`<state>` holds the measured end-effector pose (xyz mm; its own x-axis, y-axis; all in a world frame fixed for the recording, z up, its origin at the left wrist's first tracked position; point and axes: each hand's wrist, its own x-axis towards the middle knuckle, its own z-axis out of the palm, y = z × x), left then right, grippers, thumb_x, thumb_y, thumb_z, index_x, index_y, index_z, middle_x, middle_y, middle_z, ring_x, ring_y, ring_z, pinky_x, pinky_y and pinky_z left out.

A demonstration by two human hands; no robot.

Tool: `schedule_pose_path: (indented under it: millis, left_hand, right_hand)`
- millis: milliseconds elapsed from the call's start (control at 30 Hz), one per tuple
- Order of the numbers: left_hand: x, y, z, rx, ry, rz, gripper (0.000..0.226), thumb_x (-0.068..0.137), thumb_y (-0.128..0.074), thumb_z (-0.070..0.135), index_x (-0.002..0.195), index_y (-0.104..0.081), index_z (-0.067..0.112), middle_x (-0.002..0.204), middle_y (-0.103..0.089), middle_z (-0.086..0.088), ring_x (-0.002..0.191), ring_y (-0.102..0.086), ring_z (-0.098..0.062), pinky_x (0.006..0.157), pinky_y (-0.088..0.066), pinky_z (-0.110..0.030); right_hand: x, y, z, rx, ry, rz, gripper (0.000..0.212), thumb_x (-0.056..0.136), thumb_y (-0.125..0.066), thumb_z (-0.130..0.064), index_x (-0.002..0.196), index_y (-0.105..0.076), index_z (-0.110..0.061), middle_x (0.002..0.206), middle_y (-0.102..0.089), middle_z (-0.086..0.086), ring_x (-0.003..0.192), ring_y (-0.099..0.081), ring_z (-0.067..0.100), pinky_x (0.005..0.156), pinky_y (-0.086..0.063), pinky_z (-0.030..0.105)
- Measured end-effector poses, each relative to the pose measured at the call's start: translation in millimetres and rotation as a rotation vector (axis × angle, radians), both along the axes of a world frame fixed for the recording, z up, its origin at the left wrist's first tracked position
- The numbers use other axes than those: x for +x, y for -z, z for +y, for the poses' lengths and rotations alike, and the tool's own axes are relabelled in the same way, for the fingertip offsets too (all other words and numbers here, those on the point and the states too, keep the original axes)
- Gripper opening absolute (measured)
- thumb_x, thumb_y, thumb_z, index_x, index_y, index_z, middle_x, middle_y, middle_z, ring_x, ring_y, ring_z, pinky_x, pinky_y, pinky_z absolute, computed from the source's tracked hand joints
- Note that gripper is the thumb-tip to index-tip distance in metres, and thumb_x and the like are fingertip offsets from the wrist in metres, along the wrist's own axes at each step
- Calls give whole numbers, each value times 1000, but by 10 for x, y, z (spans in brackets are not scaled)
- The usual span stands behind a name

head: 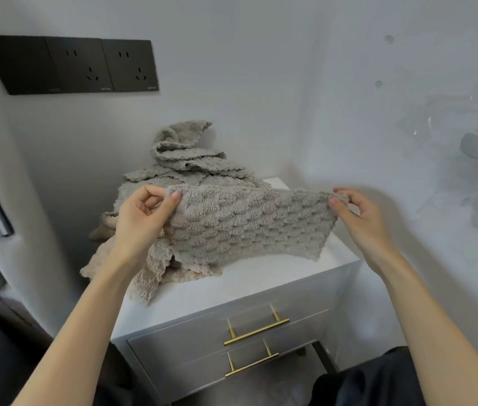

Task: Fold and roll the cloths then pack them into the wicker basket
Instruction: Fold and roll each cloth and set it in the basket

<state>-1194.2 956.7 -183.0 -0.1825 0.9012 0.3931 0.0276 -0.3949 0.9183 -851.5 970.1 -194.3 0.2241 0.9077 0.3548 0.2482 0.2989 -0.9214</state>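
1. Head camera looked down at a white two-drawer cabinet (261,285) standing in the corner of a pale grey room.
2. The left hand (141,218) pinched the upper left corner of a fluffy grey-beige cloth (249,227) with a raised wavy texture, thumb pressed against curled fingers.
3. The right hand (357,215) pinched the upper right corner the same way, so the cloth was stretched wide between both hands, lifted over the cabinet top.
4. Whether its lower edge touched the top could not be told.
5. Behind the held cloth, a crumpled heap of similar cloths (185,159) lay on the left and back of the cabinet top, with some draping over the left edge.
6. Two brass bar handles (256,329) sat on the drawer fronts, one above the other.
7. A black panel of wall sockets (71,64) was fixed to the wall at upper left.
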Motion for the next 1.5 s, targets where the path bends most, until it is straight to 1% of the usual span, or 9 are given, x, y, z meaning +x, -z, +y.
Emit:
schedule_pose_path:
  millis: [200,333,567,633,800,933,1100,1233,1500]
  left_hand:
    - [103,93,97,-83,-147,66,24,74,-71,43,81,-62,22,72,-67,11,62,-59,7,56,-44,-6]
    - [148,304,165,-214,-202,365,21,83,-71,36,87,-63,17,82,-66,5,72,-61,0,61,-46,-16]
    - [299,467,132,-173,-176,686,16,91,-61,31,90,-73,20,84,-69,4,69,-59,-7,64,-49,-30]
    - [305,467,122,-168,-183,706,20,89,-63,34,92,-72,15,82,-66,3,72,-60,-13,66,-51,-32]
    - [259,484,115,-264,-151,809,28,84,-68,41,89,-64,14,82,-62,4,76,-58,-12,70,-47,-26]
    - [296,492,122,-290,-114,785,20,90,-62,32,85,-65,13,75,-64,-2,64,-54,-13,56,-40,-25]
    - [351,438,156,-267,-133,620,22,96,-52,33,94,-58,12,82,-66,0,73,-59,-13,56,-39,-23]
    - [409,490,178,-223,-153,655,18,98,-49,28,91,-53,12,58,-51,2,45,-40,-7,42,-27,-17]
    - [385,589,122,-104,-197,908,15,100,-45,19,90,-45,7,61,-53,-2,49,-49,-15,43,-32,-26]
  right_hand:
    - [-64,19,16,29,55,124,6,95,-57,-25,96,-52,-23,79,-70,-6,68,-65,3,58,-48,15]
    - [-57,240,207,-129,154,-52,18,94,-58,-29,107,-52,-17,102,-68,7,94,-64,22,85,-50,36]
    - [9,533,375,-282,157,-259,30,93,-60,-24,120,-54,-11,112,-63,4,84,-59,10,67,-43,14]
    - [57,546,353,-299,162,-339,34,93,-61,-24,123,-53,-11,110,-61,0,89,-58,13,75,-42,21]
    - [166,487,195,-385,242,-571,26,91,-57,-40,91,-53,-15,83,-59,-1,84,-56,22,67,-37,30]
    - [184,484,59,-580,174,-746,51,92,-49,-52,55,-37,-19,49,-42,-3,56,-47,23,50,-28,30]
    - [156,462,24,-571,161,-693,57,91,-55,-51,75,-62,4,74,-66,19,71,-59,30,66,-45,33]
    - [154,495,42,-586,115,-709,59,92,-56,-47,48,-27,-20,39,-29,-4,44,-34,16,50,-25,29]
    - [147,485,68,-425,204,-590,25,93,-56,-37,82,-48,-16,84,-63,4,82,-57,25,71,-43,35]
